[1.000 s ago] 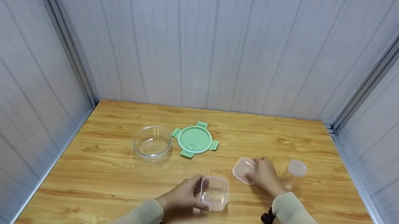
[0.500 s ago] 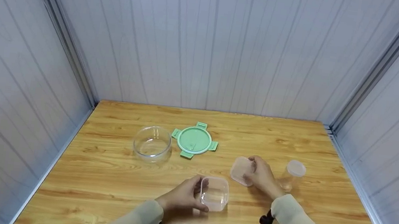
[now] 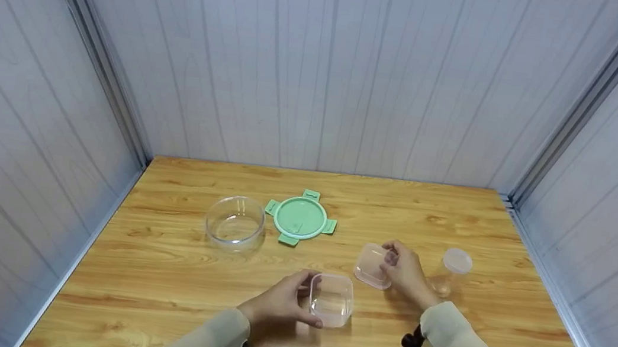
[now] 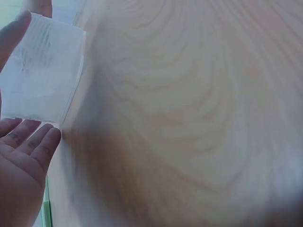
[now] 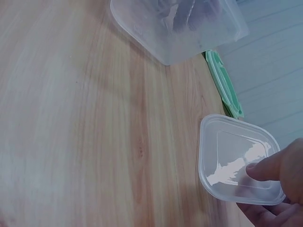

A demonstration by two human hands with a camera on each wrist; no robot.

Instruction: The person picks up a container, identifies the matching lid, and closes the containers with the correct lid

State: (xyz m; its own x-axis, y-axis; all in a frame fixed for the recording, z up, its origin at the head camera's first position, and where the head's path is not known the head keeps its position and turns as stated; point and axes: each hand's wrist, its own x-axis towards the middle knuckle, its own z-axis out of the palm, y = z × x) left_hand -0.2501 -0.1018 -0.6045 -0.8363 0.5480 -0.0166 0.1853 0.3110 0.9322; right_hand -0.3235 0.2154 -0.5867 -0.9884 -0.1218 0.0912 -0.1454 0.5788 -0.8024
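A clear square plastic food container (image 3: 331, 300) stands open-topped near the front middle of the table. My left hand (image 3: 281, 300) holds its left side, thumb at the front and fingers round the back; the left wrist view shows the container (image 4: 45, 68) between thumb and fingers. To its upper right, my right hand (image 3: 407, 272) pinches a matching square translucent lid (image 3: 373, 265) by its right edge. In the right wrist view the thumb lies on top of the lid (image 5: 236, 161), with fingers beneath it, and the lid is tilted.
A round glass bowl (image 3: 235, 222) stands at the left, beside a round green lid (image 3: 300, 218) with clip flaps spread. A clear cup with a whitish lid (image 3: 457, 261) stands right of my right hand. Pale panel walls (image 3: 329, 68) enclose the wooden table (image 3: 151, 284).
My right hand has lifted and tilted the square lid, shifting it slightly left. My left hand and the container stay nearly where they were.
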